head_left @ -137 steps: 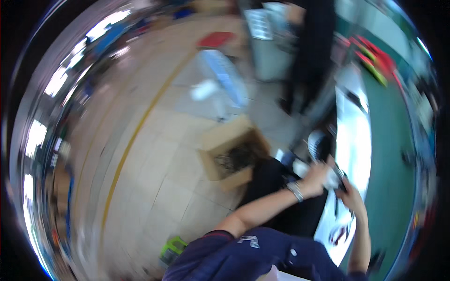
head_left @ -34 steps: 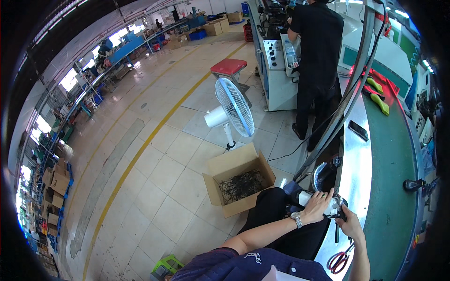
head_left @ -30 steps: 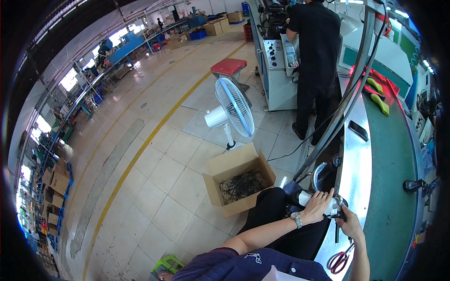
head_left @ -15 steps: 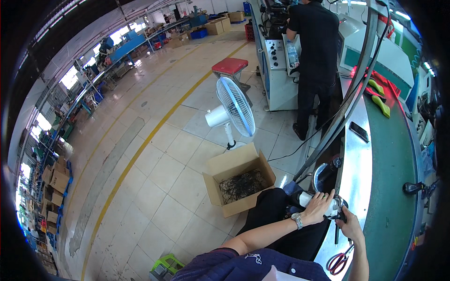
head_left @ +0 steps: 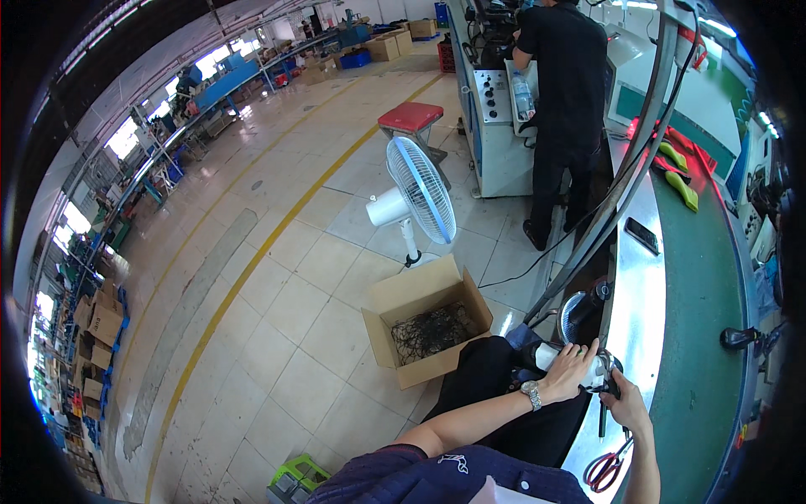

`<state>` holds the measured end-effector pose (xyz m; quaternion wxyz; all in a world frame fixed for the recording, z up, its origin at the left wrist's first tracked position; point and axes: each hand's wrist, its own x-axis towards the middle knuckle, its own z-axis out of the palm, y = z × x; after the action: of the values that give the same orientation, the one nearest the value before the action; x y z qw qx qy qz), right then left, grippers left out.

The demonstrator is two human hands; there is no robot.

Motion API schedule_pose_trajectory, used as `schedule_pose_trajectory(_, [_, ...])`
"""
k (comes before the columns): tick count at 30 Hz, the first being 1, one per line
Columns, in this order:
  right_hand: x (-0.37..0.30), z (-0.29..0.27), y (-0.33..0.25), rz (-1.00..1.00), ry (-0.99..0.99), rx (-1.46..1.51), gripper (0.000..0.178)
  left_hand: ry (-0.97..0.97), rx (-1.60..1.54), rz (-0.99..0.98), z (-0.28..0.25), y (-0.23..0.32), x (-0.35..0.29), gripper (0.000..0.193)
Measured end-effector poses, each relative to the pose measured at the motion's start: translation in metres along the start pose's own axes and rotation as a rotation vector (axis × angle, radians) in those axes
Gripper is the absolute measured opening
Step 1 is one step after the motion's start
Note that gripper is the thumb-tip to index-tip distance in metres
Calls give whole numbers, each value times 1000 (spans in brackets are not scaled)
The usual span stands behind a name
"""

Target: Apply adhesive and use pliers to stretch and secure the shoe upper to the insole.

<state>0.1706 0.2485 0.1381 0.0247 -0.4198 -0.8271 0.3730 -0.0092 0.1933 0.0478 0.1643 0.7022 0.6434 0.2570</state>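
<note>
My left hand (head_left: 569, 372), with a watch at the wrist, lies over a white and black piece (head_left: 546, 357) above my lap at the bench edge. Its fingers are close together and press on the piece, whose kind I cannot make out. My right hand (head_left: 626, 406) grips the dark end of the same piece, thumb and fingers closed. Just below my fingers a thin black rod (head_left: 602, 422) points down; whether I hold it is unclear. Red-handled scissors (head_left: 603, 472) lie on the metal bench strip beside my right forearm.
An open cardboard box (head_left: 386, 338) of tangled black strands stands left of my knee, with a white fan (head_left: 420, 191) behind. A slanting metal post (head_left: 625, 193) rises at the bench. A phone (head_left: 642, 235) and lime-green foot-shaped pieces (head_left: 682, 191) lie farther along. A person (head_left: 564, 92) stands at a machine.
Both hands stay on the white and black piece, nearly unmoved. The view has shifted very slightly.
</note>
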Motion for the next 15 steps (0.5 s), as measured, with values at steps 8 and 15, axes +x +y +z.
schedule_pose_trajectory(8, [-1,10,23,-33,21,-106,60,51,-29,5,-4,0,-6,119])
schedule_pose_trajectory(15, [26,-11,0,-58,-76,7,53,62,-148,-50,-48,-2,12,121])
